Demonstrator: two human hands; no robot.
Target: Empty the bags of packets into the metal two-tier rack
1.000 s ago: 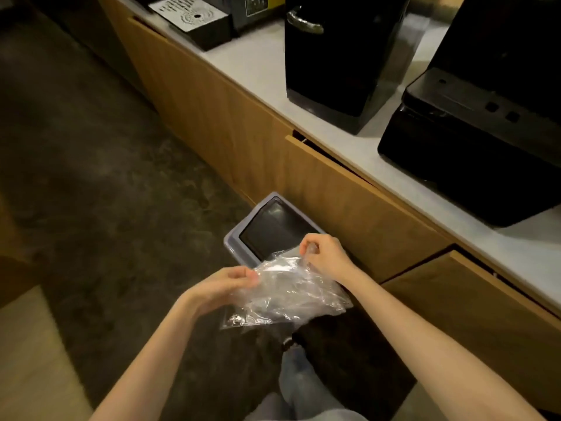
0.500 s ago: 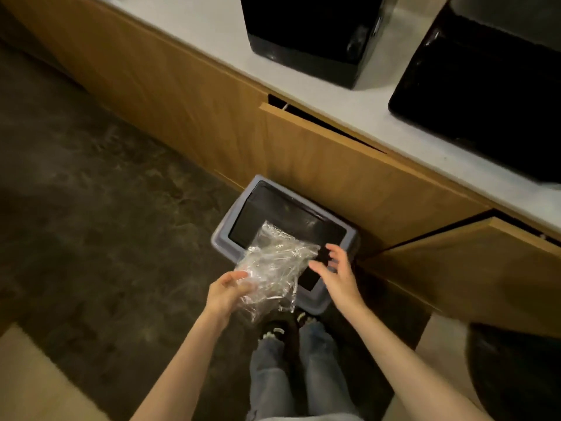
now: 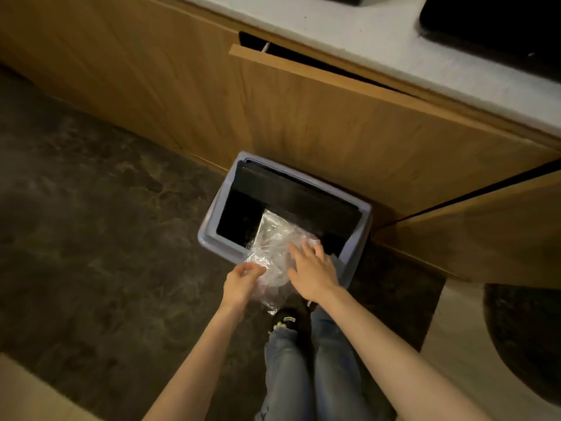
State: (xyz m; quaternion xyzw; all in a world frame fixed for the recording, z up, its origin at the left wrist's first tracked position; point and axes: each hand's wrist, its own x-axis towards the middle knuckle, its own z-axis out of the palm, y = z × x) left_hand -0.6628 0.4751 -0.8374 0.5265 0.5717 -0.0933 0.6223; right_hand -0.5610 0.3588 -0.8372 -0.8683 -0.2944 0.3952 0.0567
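A crumpled clear plastic bag [image 3: 274, 240] looks empty and hangs over the near rim of a grey-blue waste bin [image 3: 209, 235] on the floor, its far end over the bin's dark opening. My left hand [image 3: 243, 282] pinches the bag's near edge. My right hand [image 3: 312, 270] lies flat on the bag with fingers spread, over the bin's near right rim. The metal two-tier rack and the packets are out of view.
The bin stands against a wooden cabinet [image 3: 303, 117] with a door ajar, under a pale counter [image 3: 364, 34] bearing black appliances [image 3: 491, 22]. Dark stone floor [image 3: 91, 223] spreads to the left. My jeans-clad legs [image 3: 306, 366] and shoes are just below the bin.
The view has tilted down and closer to the bin. The bag has moved forward over the bin's opening. My right hand, off the bag half a second ago, now rests flat on it.
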